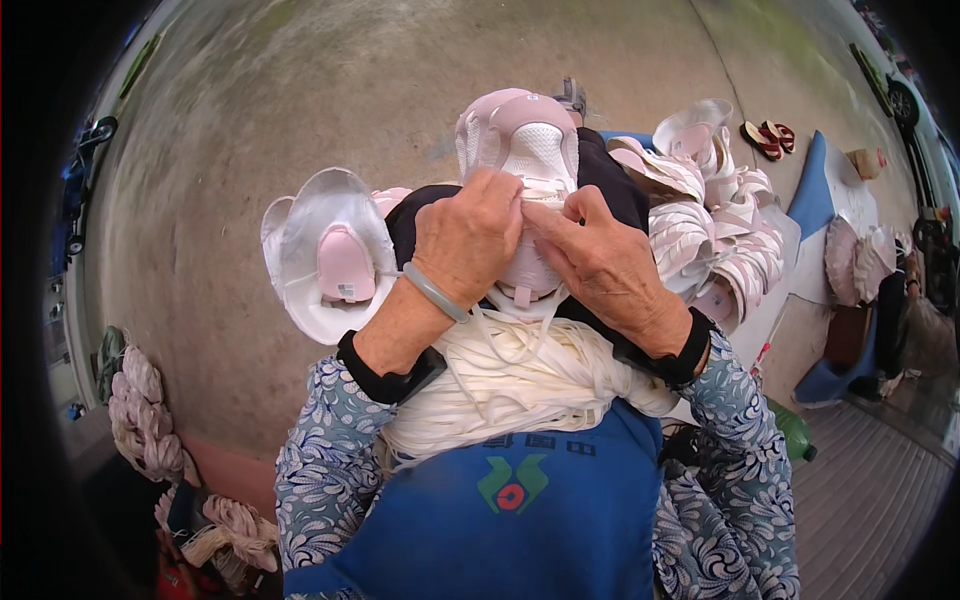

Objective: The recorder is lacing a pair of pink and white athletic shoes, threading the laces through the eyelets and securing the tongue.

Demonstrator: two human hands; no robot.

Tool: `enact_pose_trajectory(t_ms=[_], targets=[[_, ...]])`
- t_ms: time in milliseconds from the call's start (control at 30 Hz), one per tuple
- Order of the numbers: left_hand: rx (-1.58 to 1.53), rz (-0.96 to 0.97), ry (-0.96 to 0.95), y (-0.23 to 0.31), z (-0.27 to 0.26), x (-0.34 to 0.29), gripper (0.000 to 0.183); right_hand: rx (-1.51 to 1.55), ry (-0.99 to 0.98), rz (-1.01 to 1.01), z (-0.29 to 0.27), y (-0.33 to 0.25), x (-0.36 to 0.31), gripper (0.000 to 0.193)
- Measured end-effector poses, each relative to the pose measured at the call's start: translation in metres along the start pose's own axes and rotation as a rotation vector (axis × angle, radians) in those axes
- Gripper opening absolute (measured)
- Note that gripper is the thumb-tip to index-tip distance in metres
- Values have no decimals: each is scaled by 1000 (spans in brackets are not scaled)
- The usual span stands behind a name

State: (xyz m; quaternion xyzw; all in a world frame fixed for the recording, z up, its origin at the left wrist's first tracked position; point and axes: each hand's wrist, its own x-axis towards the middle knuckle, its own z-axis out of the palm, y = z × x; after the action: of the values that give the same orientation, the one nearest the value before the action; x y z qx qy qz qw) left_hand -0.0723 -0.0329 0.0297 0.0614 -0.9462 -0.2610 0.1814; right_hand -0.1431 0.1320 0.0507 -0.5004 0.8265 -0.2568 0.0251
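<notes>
A pink and white shoe upper stands on my lap, toe pointing away from me. My left hand and my right hand both pinch its lacing area, fingers closed on a white lace. A thick bundle of white laces lies across my blue apron just below my wrists. Loose lace ends hang from the shoe between my hands.
A single pink and white upper lies to my left on the concrete floor. A pile of several similar uppers sits to my right. Lace bundles lie at the far left. Sandals rest at the upper right.
</notes>
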Motion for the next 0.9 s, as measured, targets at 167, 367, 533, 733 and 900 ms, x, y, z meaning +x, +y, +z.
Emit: enact_pose_trajectory(t_ms=[167,367,533,733,900], targets=[[-151,-20,25,-6,8,-1,10,18,21,4,5,4,3,37],[-141,-9,9,-2,12,-10,8,123,-28,87,0,7,-9,43],[-468,-277,-94,-10,7,-10,17,239,-37,176,-5,12,-17,41],[-396,-387,-199,-18,12,-1,30,196,19,179,17,22,-13,26],[-408,-402,-166,-19,11,-5,29,183,33,128,19,27,-4,23]])
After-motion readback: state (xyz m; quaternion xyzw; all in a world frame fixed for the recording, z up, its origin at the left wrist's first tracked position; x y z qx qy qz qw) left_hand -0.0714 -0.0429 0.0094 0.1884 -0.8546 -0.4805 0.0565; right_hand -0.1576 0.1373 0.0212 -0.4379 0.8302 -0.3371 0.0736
